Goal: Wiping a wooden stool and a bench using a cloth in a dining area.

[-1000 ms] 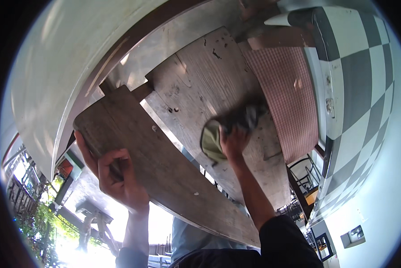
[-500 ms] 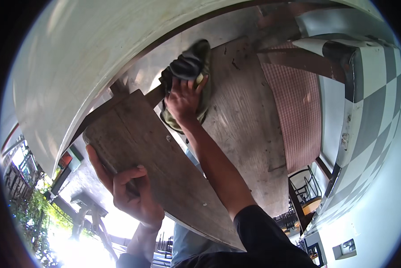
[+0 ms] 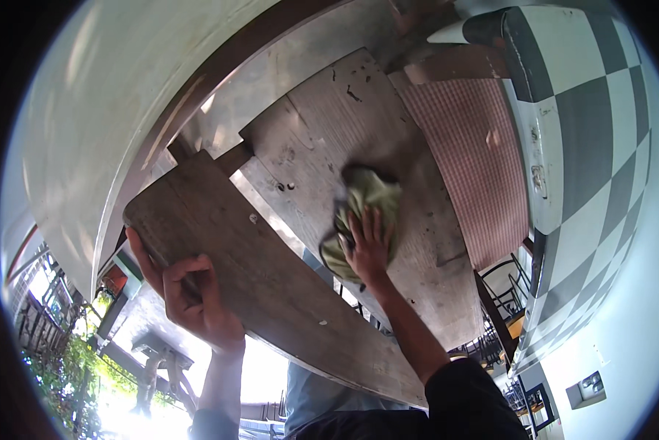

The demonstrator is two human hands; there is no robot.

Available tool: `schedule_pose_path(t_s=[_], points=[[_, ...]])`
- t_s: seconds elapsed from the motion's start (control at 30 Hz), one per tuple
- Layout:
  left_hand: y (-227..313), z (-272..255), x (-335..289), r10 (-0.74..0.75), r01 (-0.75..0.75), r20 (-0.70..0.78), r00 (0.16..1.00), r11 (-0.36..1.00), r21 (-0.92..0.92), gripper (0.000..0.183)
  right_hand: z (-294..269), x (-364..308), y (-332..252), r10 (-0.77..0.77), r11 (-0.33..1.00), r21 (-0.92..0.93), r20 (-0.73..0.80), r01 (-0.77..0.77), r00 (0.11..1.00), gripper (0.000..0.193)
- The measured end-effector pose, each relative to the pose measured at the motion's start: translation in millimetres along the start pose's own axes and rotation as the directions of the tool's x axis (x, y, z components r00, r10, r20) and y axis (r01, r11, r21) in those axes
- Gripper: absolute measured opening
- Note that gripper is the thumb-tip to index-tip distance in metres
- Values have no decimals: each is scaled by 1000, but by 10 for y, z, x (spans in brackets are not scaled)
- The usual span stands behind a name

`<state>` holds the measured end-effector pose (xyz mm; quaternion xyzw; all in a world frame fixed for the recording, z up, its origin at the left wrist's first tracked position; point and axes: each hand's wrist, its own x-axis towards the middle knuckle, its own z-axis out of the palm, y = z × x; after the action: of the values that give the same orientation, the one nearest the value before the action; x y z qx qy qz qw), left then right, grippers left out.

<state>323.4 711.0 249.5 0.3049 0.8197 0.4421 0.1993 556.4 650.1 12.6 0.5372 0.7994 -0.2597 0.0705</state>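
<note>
My right hand (image 3: 367, 246) presses a crumpled olive-green and dark cloth (image 3: 377, 196) against a wide, worn wooden plank (image 3: 329, 117). Its fingers lie spread over the cloth, which is slightly blurred. Left of a long gap runs a narrower wooden plank (image 3: 219, 227), joined to the wide one by a short crosspiece (image 3: 234, 158). At the narrow plank's left edge is my left hand (image 3: 193, 297), with one finger stretched along the rim and the others bent around the edge. Dark marks and small holes dot the wide plank's surface.
A red-and-white checked surface (image 3: 472, 161) lies right of the wide plank. Beyond it stands a black-and-white checkered panel (image 3: 586, 139). A large pale curved surface (image 3: 87, 110) fills the upper left. Chairs (image 3: 509, 286) show at lower right, and green plants (image 3: 69, 378) at lower left.
My right hand has carried the cloth from the wide plank's upper left end down and right to its middle. My left hand stays at the narrow plank's edge. The view has shifted slightly.
</note>
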Motion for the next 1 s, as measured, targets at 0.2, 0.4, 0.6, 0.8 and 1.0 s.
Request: schedule_pose_path(t_s=[0.2,0.4,0.6,0.8,1.0], points=[[22,78,-4,16,-16,-13,1000,1000,-5,12,69,93,-141,63,998,3,-123,-63,990,56],[-54,-47,34,36,-36,4,999,999,19,12,-332,2095,-1113,-254,926,173,-373,336,893,42],[-52,96,58,117,-117,-22,993,993,10,12,-330,2877,-1324,-354,914,92,-292,394,889,47],[-3,-118,109,148,-155,63,987,980,123,9,-354,1525,-1128,-138,955,215,-292,206,946,70],[74,12,75,162,-166,39,986,971,172,8,82,-134,-628,84,983,169,-46,-76,995,72]])
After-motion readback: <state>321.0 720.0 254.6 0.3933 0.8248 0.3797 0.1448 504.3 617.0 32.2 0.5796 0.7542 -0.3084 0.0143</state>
